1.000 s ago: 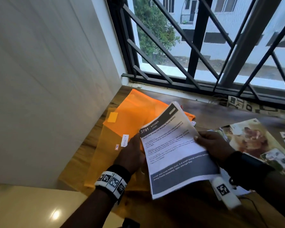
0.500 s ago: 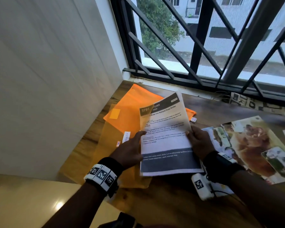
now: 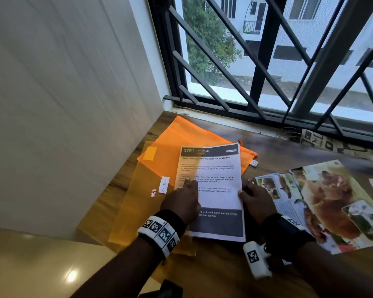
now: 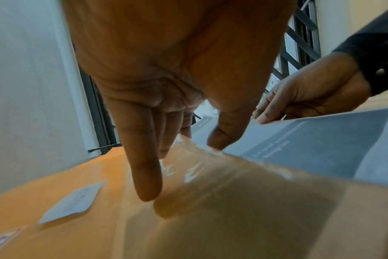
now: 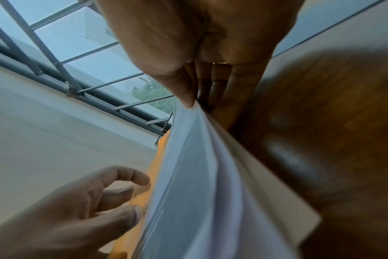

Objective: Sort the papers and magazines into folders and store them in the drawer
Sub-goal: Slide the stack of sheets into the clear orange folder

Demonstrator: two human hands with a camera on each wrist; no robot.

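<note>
A stack of white papers headed "3791 KITCHEN" lies over a translucent orange folder labelled KITCHEN on the wooden table. The stack's upper left part shows orange-tinted, under the folder's flap. My right hand pinches the stack's right edge, thumb on top. My left hand rests with fairly straight fingers on the flap and the papers. A second, brighter orange folder lies beneath, toward the window.
Open magazines with animal photos lie on the table right of my right hand. A white wall bounds the table on the left. A barred window runs along the far edge. A small white tag lies by the folder's corner.
The papers came down from a raised tilt to lie nearly flat over the folder. My left hand moved from behind the stack onto its left edge at the flap.
</note>
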